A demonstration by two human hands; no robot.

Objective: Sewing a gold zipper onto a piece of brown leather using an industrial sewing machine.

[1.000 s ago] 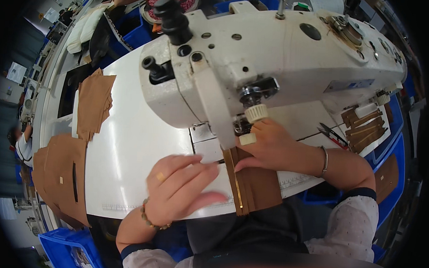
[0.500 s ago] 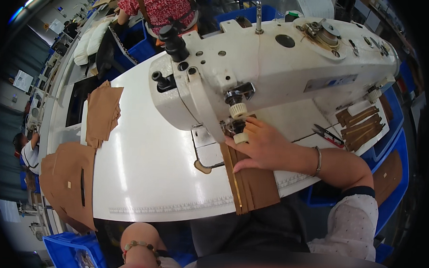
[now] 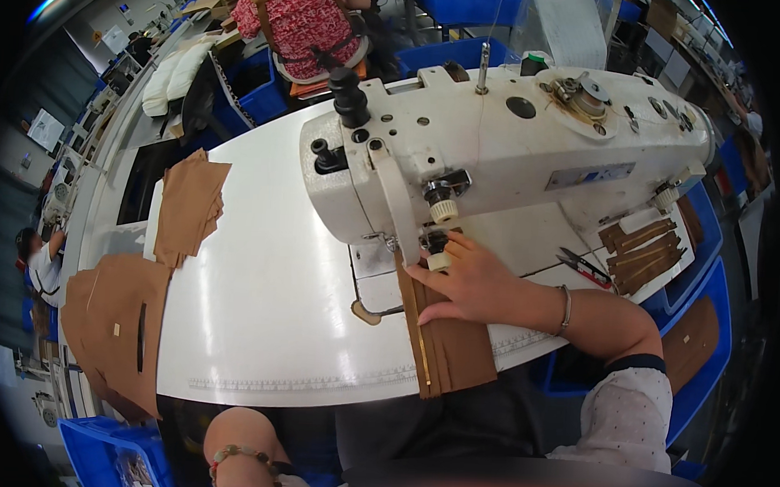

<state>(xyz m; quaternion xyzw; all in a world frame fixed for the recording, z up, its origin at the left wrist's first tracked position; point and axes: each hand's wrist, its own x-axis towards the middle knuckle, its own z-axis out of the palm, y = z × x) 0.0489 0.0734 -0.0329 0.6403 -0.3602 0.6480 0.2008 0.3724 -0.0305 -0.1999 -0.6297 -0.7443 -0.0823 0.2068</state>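
A brown fabric piece (image 3: 459, 360) with a gold-toothed zipper (image 3: 423, 362) along its left side lies under the head of a white sewing machine (image 3: 507, 153) and hangs over the table's near edge. My right hand (image 3: 471, 282) rests on this fabric beside the needle area, thumb and fingers spread; some fingertips are hidden behind the machine's knobs. My left arm (image 3: 244, 429) is bent at the bottom left, a beaded bracelet (image 3: 246, 451) round the wrist. Beyond that wrist, the left hand falls outside the picture.
Stacked brown pieces (image 3: 191, 204) lie on the table's left, with larger slotted panels (image 3: 116, 327) nearer me. Black-and-red thread snips (image 3: 585, 268) and several brown zippers (image 3: 642, 254) lie right of the machine. Blue bins (image 3: 698, 353) flank the table. Another person (image 3: 299, 22) sits beyond.
The view has shifted slightly, so the machine sits lower in the picture. My right hand stays on the fabric by the needle area. A reddish blur below my left wrist has gone from view.
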